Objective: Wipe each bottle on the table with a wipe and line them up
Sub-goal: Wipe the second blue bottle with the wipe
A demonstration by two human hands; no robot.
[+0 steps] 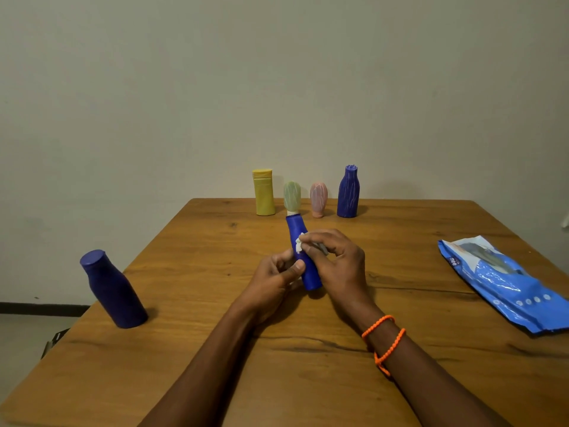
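Observation:
A slim blue bottle [297,229] stands tilted at the middle of the wooden table [215,349]. My left hand [274,278] grips its lower body. My right hand [334,257] presses a small white wipe [299,243] against its side. Along the far edge stand a yellow bottle [264,192], a pale green bottle [292,196], a pink bottle [318,198] and a dark blue bottle [348,192] in a row. Another dark blue bottle [112,289] stands alone near the left edge.
A blue pack of wipes [505,282] lies flat at the right side of the table. A plain wall rises right behind the far edge. The table's left edge drops to the floor beside the lone bottle.

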